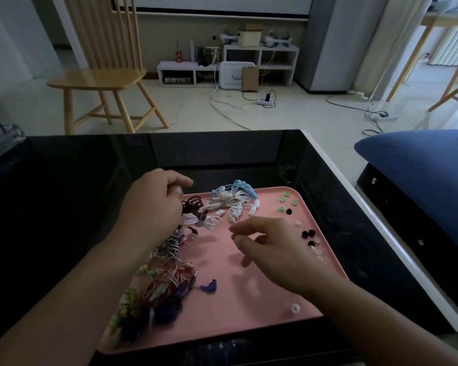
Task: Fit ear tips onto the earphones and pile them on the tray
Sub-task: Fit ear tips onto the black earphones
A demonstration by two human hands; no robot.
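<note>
Head view looks down on a pink tray [249, 299] sitting on a black table [64, 194]. Down the tray's left side lie bundles of earphones [167, 281], coiled in red, white, green and dark blue, with a white and blue bunch [233, 199] up at the far edge. Loose ear tips [311, 235] are strewn along the right side: green ones [284, 199] at the far corner, then black and pale ones closer in, and a single white tip [295, 308] near the front edge.

The left hand [154, 204] is curled over the far-left part of the tray, fingers closed on a dark cord [192, 206] from the pile. The right hand [270, 247] hangs above the middle of the tray, thumb and forefinger drawn close together as if pinching; whether anything sits between them I cannot tell. The two hands are apart.

Beyond the table stands a wooden chair [101, 77] on a tiled floor, and a blue cushion [421, 165] lies off to the right.
</note>
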